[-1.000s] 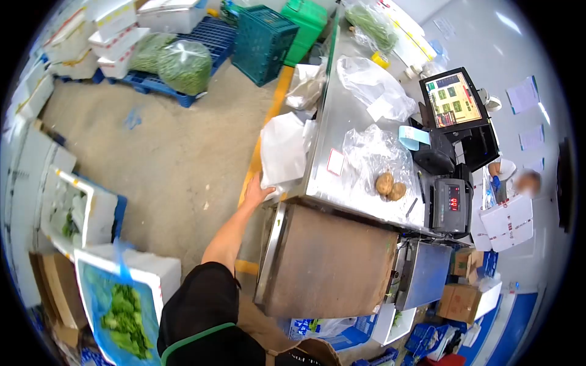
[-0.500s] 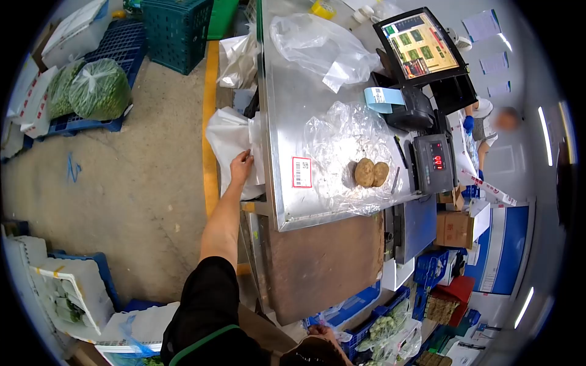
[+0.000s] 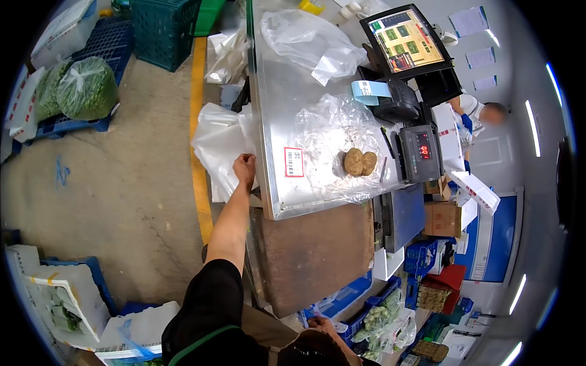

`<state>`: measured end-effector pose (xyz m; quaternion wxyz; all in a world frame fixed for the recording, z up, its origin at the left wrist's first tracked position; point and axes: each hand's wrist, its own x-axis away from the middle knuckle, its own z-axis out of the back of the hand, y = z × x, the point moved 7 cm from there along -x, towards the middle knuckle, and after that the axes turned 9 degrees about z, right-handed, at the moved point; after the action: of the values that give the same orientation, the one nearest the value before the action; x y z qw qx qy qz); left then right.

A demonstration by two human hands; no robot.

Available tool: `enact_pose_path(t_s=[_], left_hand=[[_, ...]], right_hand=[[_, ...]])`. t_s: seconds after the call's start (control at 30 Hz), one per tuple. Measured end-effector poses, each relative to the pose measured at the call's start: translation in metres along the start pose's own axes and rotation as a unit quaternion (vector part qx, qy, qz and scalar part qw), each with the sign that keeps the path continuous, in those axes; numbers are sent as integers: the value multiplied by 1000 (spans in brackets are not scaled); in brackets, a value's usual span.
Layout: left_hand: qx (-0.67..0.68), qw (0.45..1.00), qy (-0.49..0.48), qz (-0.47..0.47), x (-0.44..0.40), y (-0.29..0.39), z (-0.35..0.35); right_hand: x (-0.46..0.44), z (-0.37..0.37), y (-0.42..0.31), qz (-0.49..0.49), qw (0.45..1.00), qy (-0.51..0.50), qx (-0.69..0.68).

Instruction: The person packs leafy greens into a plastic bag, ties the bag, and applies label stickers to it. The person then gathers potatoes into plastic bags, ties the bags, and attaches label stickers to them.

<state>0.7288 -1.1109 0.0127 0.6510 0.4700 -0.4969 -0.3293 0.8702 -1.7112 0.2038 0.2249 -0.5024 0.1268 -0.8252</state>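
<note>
My left hand is at the left edge of the steel table, its fingers closed at the white plastic bag hanging beside the table. Low in view, my right hand sits close to my body with curled fingers; what they hold, if anything, is hidden. Two touching brown potatoes lie on crumpled clear plastic film on the steel. To their left is a red-bordered barcode label.
A scale display, a label printer and a touchscreen line the table's right side. A brown board adjoins the near end. Behind the screen, a person wears blue gloves. Bagged green vegetables rest on a pallet.
My left hand has moved a little right, closer to the table edge. The whole view has shifted slightly. The potatoes stay on the film.
</note>
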Motion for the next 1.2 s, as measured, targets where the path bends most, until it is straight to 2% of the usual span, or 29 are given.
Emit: enact_pose_path(t_s=[0.07,0.13,0.2,0.23,0.3,0.33,0.37,0.4,0.43,0.47,0.53,0.6,0.67,0.73,0.77,0.8,0.83,0.87,0.93,1.03,1.13,1.17,1.2], left_hand=[[-11,1000,-1,3,-4,-3,7],[-47,994,74,-59,8,15,39],[-46,994,103,-3,10,14,79],[-64,992,93,-49,7,25,100],[-96,983,75,-139,8,54,139],[-178,972,20,-153,12,66,148],[-259,951,-34,-166,22,81,159],[-340,920,-86,-174,34,92,169],[-384,899,-87,-191,48,100,182],[-397,891,-55,-211,67,94,203],[-436,867,26,-241,117,70,267],[-437,893,30,-102,201,76,299],[-372,922,53,-89,291,98,310],[-417,907,45,25,368,81,312],[-395,918,33,4,413,101,313],[-422,905,-11,46,456,111,309],[-405,914,-18,28,489,89,308],[-409,912,18,-13,523,85,304],[-404,908,95,-47,592,69,312],[-335,929,147,47,675,51,337],[-264,927,240,117,760,44,366],[-190,924,313,111,782,37,375],[-126,916,368,97,802,35,383]], right_hand=[[0,0,-5,2,1000,6,-10],[2,3,-19,-15,999,3,-33],[-6,4,-15,32,999,-13,-32],[-9,1,-11,54,998,-23,-33],[-16,-1,-27,91,994,-41,52],[-20,-2,-33,112,988,-50,95],[-28,-5,-30,139,987,-43,73],[-31,-7,-45,199,971,-31,129],[-38,-9,-61,258,948,-21,186],[-41,-5,-81,318,915,-17,248],[-43,-3,-115,366,918,6,149],[-35,-8,-167,370,923,-18,100],[-38,-20,-199,417,906,-44,63],[-37,-43,-229,420,894,-142,65],[-34,-61,-236,449,868,-211,-4],[-29,-81,-241,457,841,-280,-70],[-12,-100,-238,430,824,-356,-102],[3,-109,-231,391,812,-412,-131],[34,-136,-203,343,809,-476,-48],[81,-156,-158,282,786,-549,2],[115,-183,-110,254,725,-639,36],[134,-189,-102,286,719,-630,62],[165,-192,-95,344,686,-625,143]])
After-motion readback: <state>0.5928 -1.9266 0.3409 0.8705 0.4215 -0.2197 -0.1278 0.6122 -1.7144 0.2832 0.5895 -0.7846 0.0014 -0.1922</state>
